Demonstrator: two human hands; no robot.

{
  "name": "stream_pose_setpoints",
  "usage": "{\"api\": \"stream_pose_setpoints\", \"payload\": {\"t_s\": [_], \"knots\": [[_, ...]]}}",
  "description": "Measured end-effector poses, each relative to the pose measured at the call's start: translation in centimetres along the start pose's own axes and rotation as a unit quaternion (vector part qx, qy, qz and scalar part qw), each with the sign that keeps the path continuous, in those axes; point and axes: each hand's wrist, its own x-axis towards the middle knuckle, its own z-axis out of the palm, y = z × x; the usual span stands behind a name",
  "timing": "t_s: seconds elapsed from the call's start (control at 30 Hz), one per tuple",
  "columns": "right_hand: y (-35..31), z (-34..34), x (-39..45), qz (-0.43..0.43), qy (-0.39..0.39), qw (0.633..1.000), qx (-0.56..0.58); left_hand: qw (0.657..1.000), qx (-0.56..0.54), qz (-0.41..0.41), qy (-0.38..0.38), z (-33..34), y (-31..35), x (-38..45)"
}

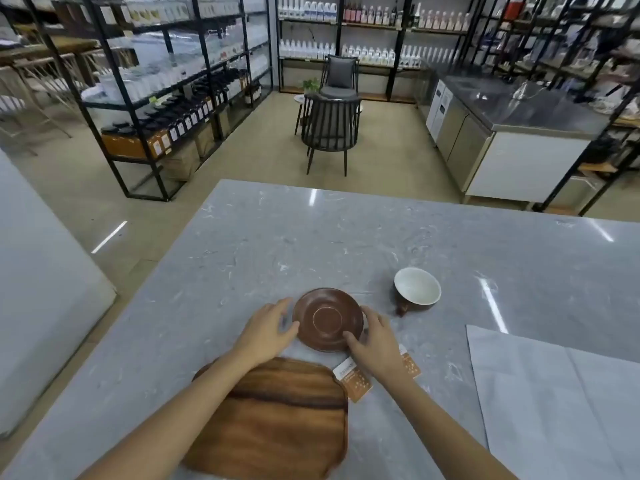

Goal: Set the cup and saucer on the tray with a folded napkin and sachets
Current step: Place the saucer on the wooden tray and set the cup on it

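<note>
Both hands are working at the brown saucer [328, 319], which is sitting on the grey marble counter [346, 237] just beyond the wooden tray [277, 420]; the left hand [268, 332] is curling round its left rim, thumb near the near edge and fingers reaching along the far side; the right hand [375, 341] is doing the same on the right rim, thumb on the near edge and fingers wrapping the side; so both are gripping the saucer between them. Whether the saucer is lifting off the counter or resting on it, I cannot tell.

The cup [416, 287], white inside and brown outside, is standing apart to the right of the saucer and farther back, its handle pointing toward the person. Two orange-and-white sachets [353, 379] are lying on the counter beside the tray's far right corner; the right hand and wrist are covering part of them. The napkin [561, 403], a large pale sheet with fold creases, is lying flat at the right, well apart from the tray. The tray is carrying nothing; the left forearm is crossing above it.
</note>
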Motion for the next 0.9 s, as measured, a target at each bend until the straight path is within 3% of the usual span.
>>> {"api": "stream_pose_setpoints", "payload": {"t_s": [0.3, 0.9], "knots": [[-0.1, 0.5, 0.1, -0.007, 0.0, 1.0, 0.015, 0.998, -0.009, 0.017, -0.054, 1.5, -0.7, 1.5], [-3.0, 0.3, -4.0, 0.017, 0.052, 0.998, 0.004, 0.998, -0.045, 0.032, -0.002, 0.1, -0.9, -1.5]]}}
